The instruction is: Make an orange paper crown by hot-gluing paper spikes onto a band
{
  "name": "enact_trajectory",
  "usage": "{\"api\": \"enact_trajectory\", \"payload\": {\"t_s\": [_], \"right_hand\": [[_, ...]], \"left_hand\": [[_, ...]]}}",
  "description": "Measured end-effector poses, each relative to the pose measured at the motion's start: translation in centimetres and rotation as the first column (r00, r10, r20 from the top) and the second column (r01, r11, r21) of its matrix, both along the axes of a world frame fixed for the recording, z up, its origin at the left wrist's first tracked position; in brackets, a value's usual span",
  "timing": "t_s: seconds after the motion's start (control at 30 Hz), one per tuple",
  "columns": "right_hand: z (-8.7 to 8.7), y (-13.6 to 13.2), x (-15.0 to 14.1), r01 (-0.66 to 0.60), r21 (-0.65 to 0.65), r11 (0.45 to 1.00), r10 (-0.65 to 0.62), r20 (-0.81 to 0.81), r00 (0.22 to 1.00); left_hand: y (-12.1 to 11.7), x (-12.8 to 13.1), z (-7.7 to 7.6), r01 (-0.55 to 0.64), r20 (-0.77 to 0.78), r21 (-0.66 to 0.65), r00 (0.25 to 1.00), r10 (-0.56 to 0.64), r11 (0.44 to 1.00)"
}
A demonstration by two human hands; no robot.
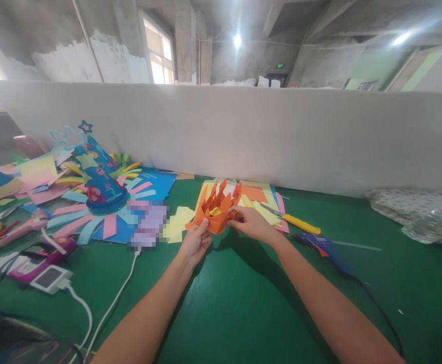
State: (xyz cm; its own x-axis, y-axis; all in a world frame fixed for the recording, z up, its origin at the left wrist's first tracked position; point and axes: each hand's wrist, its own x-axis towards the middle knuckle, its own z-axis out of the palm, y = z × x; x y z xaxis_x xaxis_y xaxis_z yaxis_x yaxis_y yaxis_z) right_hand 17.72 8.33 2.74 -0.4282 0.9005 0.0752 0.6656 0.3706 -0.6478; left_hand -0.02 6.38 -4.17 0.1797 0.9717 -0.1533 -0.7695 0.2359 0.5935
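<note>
Left hand (195,243) and right hand (252,222) both pinch, fingers closed, a spiky orange folded-paper flower (216,207) with a yellow centre, held just above the smooth green table (244,303) near its far edge. Flat yellow and orange paper sheets (261,199) lie behind it; a yellow-handled craft knife (295,221) lies right of them.

Both forearms and hands (221,232) are bare, sleeveless, ungloved.

Worn on the head, looking forward and slightly down along both forearms across the green table (244,303). Close over the near edge, facing the white partition (244,136). Single view only.
</note>
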Motion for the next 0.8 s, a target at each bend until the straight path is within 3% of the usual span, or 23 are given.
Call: {"api": "enact_trajectory", "payload": {"t_s": [0.57,0.8], "right_hand": [[0.0,0.1,0.0,0.019,0.025,1.000,-0.020,0.016,1.000],[-0.1,0.4,-0.9,0.084,0.184,0.979,-0.089,0.023,0.996]], "left_hand": [[0.1,0.0,-0.1,-0.005,0.097,-0.051,0.995,0.010,0.999],[0.0,0.2,0.4,-0.069,0.100,-0.056,0.992,0.074,0.996]]}}
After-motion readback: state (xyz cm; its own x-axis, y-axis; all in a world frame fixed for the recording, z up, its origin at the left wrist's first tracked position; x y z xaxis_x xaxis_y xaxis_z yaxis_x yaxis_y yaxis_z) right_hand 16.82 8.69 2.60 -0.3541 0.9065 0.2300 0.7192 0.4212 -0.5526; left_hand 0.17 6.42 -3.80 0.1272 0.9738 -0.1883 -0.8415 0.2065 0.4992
